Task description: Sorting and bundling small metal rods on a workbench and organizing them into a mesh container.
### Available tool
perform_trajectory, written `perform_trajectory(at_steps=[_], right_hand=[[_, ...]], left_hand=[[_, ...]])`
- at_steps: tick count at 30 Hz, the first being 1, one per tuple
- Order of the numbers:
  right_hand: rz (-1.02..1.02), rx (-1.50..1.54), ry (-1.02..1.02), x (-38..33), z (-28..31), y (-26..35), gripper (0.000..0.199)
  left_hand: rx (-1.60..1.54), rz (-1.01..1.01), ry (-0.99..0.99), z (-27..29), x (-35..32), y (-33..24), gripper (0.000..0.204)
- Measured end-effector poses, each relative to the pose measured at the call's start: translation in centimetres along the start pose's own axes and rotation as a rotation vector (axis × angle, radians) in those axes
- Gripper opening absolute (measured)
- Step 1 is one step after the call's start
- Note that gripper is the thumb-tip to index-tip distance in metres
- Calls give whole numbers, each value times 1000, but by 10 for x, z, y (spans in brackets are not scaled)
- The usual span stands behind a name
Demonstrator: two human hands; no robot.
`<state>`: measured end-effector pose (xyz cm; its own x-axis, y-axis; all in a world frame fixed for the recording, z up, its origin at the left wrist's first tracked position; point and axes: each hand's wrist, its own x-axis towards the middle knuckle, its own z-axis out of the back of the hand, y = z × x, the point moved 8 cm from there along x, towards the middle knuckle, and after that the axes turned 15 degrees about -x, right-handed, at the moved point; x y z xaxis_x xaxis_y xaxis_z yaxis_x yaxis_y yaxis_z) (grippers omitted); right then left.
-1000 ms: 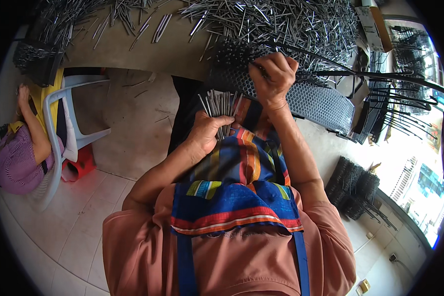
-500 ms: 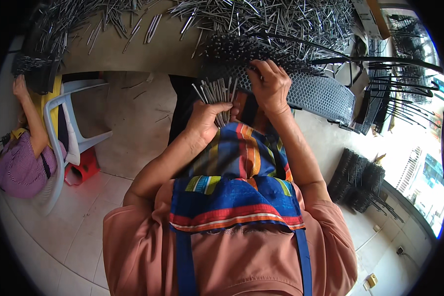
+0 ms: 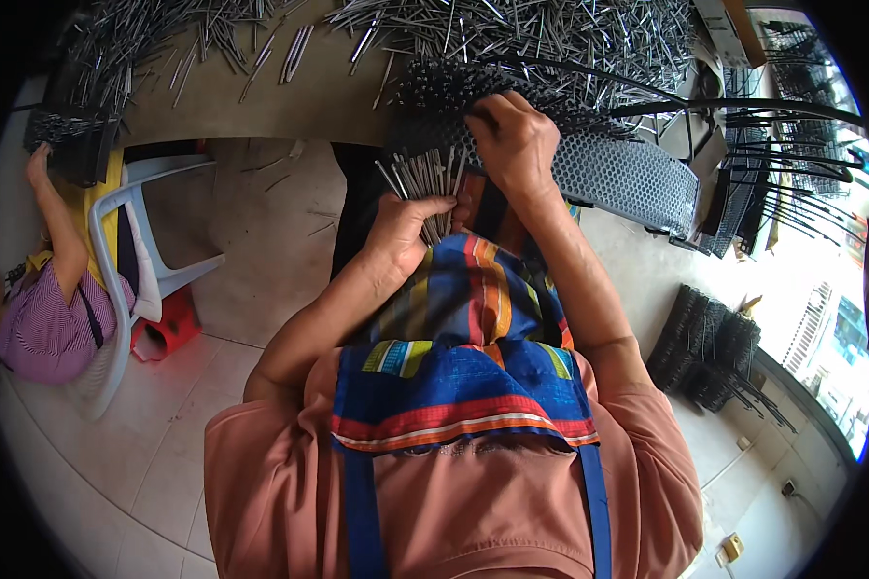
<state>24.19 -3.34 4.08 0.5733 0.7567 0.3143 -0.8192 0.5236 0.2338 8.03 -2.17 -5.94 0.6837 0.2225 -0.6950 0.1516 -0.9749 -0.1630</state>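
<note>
My left hand (image 3: 406, 230) grips a bundle of thin metal pins (image 3: 425, 179), their ends fanning upward just below the table edge. My right hand (image 3: 514, 145) rests with its fingers pinched on a long black perforated panel (image 3: 620, 174) that lies across the table edge and bristles with inserted pins at its left part. Whether a single pin is between the fingers I cannot tell. A striped multicoloured apron (image 3: 463, 357) covers my lap below both hands.
Loose metal pins (image 3: 512, 39) lie heaped over the tan table (image 3: 290, 101). At left a person in a purple top (image 3: 39, 309) sits on a white plastic chair (image 3: 130, 251). Black pin-filled panels (image 3: 714, 347) stand on the floor at right; more stacked racks (image 3: 782, 106) upper right.
My left hand has lifted the pin bundle slightly toward the panel. My right hand has shifted a little along the panel's top edge.
</note>
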Motion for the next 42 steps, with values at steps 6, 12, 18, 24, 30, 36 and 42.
perform_trajectory(at_steps=[6, 12, 18, 24, 30, 36, 42], right_hand=[[-426, 849, 690, -57, -33, -17, 13], [-687, 1065, 559, -68, -33, -32, 3], [-272, 708, -258, -19, 24, -50, 9], [-231, 607, -175, -22, 5, -41, 12], [-250, 377, -138, -14, 13, -27, 12], [-106, 261, -188, -8, 24, -19, 10], [-277, 402, -116, -41, 10, -45, 13]], left_hand=[[124, 6, 98, -13, 0, 3, 23], [147, -72, -25, -9, 0, 2, 21], [196, -55, -29, -10, 0, 9, 25], [184, -25, -27, -16, -3, 6, 24], [123, -62, -40, -14, 2, 8, 22], [83, -41, -30, -15, 6, 10, 21], [95, -63, -10, -19, 5, 6, 22]])
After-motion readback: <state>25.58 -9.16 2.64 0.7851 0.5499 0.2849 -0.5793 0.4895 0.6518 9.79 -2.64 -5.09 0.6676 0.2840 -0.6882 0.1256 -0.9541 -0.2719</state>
